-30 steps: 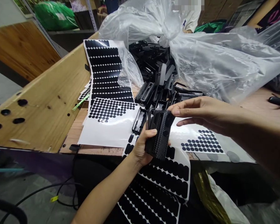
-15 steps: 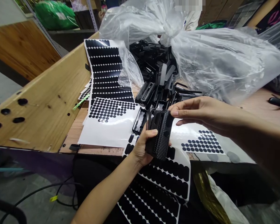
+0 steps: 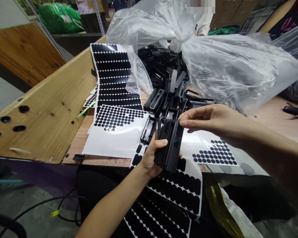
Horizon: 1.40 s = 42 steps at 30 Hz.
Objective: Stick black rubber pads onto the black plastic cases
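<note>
The black plastic part with a woven, carbon-look surface [image 3: 172, 142] is held upright, slightly tilted, above the front edge of the pale wood-grain bench [image 3: 121, 161]. The left hand [image 3: 151, 163] is closed around its lower portion, thumb across the near face. The right hand [image 3: 208, 119] has its thumb and index fingertips at the upper right corner; whether they pinch the part or press something onto it, I cannot tell. Round black dots show on its right face (they resemble those on the sheets nearby).

The step in hand seems to be close fingertip work at that corner. A next move there would call for a firm left hold and light, precise right fingertips.

Just behind lies a heap of similar black plastic parts [image 3: 161, 66], beside a big clear plastic bag [image 3: 238, 69]. To its left are a white sheet of black rounded strips [image 3: 115, 77] and a white sheet of small black dots [image 3: 109, 143]; another strip sheet [image 3: 188, 185] hangs below the hands.

As for writing, pink lettering [image 3: 291, 23] on a person's dark garment is cut off, and the white label [image 3: 66, 18] on the green plastic bundle [image 3: 54, 16] is unreadable. No brand is legible.
</note>
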{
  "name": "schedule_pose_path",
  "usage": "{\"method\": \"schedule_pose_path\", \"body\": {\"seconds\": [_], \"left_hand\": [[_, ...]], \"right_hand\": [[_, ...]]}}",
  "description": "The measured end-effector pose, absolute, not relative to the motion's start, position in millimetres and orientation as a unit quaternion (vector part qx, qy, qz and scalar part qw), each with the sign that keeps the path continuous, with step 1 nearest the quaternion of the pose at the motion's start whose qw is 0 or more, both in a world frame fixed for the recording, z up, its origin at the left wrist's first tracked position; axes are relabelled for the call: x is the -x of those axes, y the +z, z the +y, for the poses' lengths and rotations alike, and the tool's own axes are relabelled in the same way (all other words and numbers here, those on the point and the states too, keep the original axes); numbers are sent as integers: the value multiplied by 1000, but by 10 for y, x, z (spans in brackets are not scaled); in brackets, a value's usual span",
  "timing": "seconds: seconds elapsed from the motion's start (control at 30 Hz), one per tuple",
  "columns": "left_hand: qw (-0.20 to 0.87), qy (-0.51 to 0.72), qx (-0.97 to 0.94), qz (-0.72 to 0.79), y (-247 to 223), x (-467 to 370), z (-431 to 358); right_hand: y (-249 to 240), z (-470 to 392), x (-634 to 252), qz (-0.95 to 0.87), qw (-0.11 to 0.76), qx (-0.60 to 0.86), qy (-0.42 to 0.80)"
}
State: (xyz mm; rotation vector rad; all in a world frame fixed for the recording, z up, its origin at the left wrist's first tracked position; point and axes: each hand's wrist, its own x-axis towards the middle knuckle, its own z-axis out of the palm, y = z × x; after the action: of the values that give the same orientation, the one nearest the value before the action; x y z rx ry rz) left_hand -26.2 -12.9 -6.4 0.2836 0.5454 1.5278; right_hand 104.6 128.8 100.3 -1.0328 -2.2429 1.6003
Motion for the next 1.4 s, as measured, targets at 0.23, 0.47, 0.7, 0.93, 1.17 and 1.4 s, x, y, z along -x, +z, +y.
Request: {"method": "schedule_pose_path", "body": {"seconds": [0.23, 0.47, 0.7, 0.93, 1.17, 1.4], "left_hand": [[675, 681, -129, 253, -66, 260, -135], [680, 679, -124, 248, -69, 262, -134], [682, 678, -118, 246, -69, 263, -138], [684, 677, -113, 248, -52, 265, -141], [681, 679, -106, 251, -70, 259, -140], [674, 685, -120, 249, -71, 255, -140]], "right_hand": [[983, 1286, -1059, -778, 111, 345, 513], [998, 1250, -1064, -810, 132, 331, 465], [991, 1219, -1055, -831, 158, 322, 426], [959, 1149, -1079, -845, 181, 302, 402], [928, 1106, -1087, -856, 210, 281, 380], [775, 1106, -1111, -832, 192, 243, 460]]}}
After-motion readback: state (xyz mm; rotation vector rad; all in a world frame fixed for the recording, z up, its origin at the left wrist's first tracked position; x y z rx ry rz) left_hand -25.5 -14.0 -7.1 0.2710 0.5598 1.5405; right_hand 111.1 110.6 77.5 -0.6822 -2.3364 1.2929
